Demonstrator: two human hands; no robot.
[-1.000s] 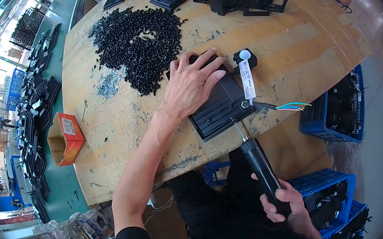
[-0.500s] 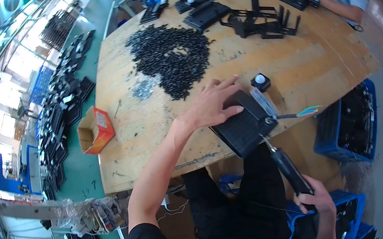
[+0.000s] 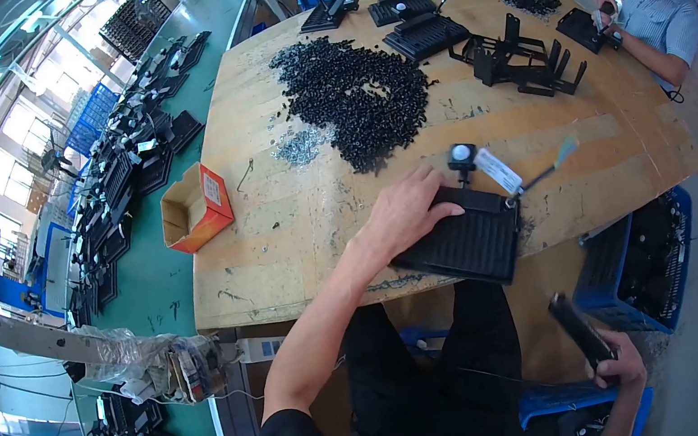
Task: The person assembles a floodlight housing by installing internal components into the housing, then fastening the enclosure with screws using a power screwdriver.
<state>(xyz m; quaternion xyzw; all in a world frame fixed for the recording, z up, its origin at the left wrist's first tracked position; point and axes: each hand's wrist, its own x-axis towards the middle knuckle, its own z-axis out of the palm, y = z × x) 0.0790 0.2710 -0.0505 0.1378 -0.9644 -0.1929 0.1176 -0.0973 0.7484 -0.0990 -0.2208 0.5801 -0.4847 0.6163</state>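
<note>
At the front edge of the table lies a black finned floodlight [image 3: 467, 240]. A white-domed sensor [image 3: 461, 154] sticks out from its far side, beside a white label [image 3: 499, 171] and a short cable [image 3: 539, 180] with coloured wire ends. My left hand [image 3: 408, 216] grips its left part, the thumb on top and the other fingers over the far edge. Low on the right, away from the floodlight, my right hand [image 3: 620, 362] is wrapped round a black electric screwdriver [image 3: 578, 328]. The screwdriver's tip cannot be made out.
Beyond the floodlight spread a heap of small black parts [image 3: 379, 122] and some silver bits [image 3: 299, 147]. Black brackets [image 3: 516, 64] and finished-looking floodlights [image 3: 427, 35] stand farther back. An orange box [image 3: 199, 207] sits left, a blue crate [image 3: 684, 242] right. A co-worker [image 3: 660, 22] handles another floodlight.
The screwdriver has moved off the floodlight, down and to the right, in my right hand. My left hand stays on the floodlight, whose sensor now sticks up more plainly. The view has shifted.
</note>
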